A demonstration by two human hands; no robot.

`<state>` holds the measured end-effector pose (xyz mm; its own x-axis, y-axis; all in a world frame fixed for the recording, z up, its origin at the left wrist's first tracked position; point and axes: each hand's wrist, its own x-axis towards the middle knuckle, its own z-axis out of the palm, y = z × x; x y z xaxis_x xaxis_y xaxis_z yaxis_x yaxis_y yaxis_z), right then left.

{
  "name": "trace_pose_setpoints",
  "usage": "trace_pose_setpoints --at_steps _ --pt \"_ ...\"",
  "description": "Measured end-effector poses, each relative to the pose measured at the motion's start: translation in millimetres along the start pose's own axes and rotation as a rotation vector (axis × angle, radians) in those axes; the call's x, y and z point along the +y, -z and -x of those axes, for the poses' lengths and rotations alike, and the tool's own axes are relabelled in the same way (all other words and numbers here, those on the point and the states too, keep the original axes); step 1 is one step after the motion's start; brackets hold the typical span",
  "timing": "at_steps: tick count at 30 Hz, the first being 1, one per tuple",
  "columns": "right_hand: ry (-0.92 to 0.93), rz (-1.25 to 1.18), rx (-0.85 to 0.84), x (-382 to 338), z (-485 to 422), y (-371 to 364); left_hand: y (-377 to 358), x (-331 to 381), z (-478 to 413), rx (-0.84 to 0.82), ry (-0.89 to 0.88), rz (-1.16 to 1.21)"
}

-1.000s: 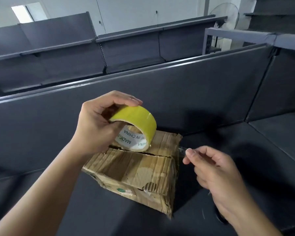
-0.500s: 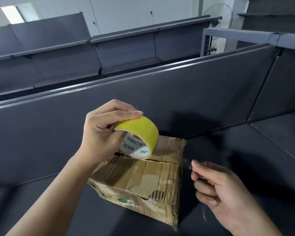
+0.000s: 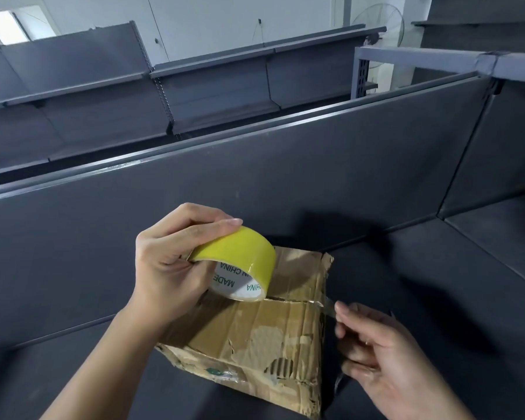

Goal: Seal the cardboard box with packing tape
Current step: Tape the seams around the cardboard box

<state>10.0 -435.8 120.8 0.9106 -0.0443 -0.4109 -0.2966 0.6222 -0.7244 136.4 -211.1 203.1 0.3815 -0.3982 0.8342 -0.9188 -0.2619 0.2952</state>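
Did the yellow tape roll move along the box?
No. The yellow tape roll still rests on the top seam of the cardboard box, gripped by the left hand.

A dark grey, matte metal shelf deck runs from left to right, closed at the rear by an upright back panel of the same grey metal and joined on the right, along a straight seam, to a neighbouring deck of the same kind. Directly on it lies one worn brown corrugated cardboard box, set near the back panel with one corner turned toward the camera. Its top flaps lie folded shut along a middle seam, its outer paper is torn away in patches, and it throws a dark shadow onto the deck to its right.
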Motion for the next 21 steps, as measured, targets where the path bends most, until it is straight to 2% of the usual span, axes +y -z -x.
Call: trace_pose_setpoints --at_steps 7,13,16,17,19,21 --pt "-0.011 0.033 -0.004 23.9 -13.4 -7.5 -2.6 -4.5 7.3 0.010 0.042 -0.050" --pt "-0.029 0.197 0.029 13.7 -14.1 -13.2 1.6 -6.1 11.8 -0.084 0.085 -0.044" --pt "-0.077 0.213 0.078 6.3 -10.2 -17.6 3.0 -6.3 12.6 -0.081 0.103 -0.031" --pt "-0.045 0.313 0.115 5.0 -10.5 -16.0 2.3 -6.3 12.6 -0.078 0.106 -0.031" --pt "0.140 0.581 0.198 0.8 -6.8 -12.4 0.2 -6.9 12.9 -0.074 0.106 -0.037" --pt "0.324 0.694 0.293 -4.6 -1.1 -13.2 -1.6 -7.5 13.0 -0.067 0.104 -0.043"
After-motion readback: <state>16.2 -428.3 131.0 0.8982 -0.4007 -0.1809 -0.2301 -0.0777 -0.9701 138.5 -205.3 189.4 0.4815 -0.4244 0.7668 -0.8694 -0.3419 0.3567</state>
